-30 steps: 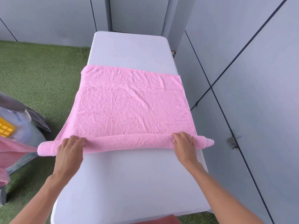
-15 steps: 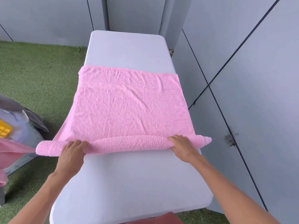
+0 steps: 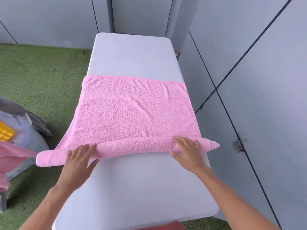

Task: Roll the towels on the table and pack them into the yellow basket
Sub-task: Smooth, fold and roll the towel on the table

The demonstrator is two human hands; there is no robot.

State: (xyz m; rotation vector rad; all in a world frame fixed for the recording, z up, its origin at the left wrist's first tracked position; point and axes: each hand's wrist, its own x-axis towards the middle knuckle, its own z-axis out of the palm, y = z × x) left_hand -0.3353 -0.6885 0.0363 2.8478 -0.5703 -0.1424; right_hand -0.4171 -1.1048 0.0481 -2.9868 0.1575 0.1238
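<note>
My left hand (image 3: 79,161) flat, fingers straight on the roll | my right hand (image 3: 188,151) flat on it too | pink towel (image 3: 132,117) across the white counter (image 3: 132,188), near edge rolled, ends overhanging both sides

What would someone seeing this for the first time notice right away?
The pink towel spread across the middle of the white table stands out first, with its near edge already wound into a roll whose ends stick out past both sides of the table. The left hand and right hand press flat on that roll, one near each end. At the far left edge, over the green turf, a bit of yellow basket peeks out.
</note>
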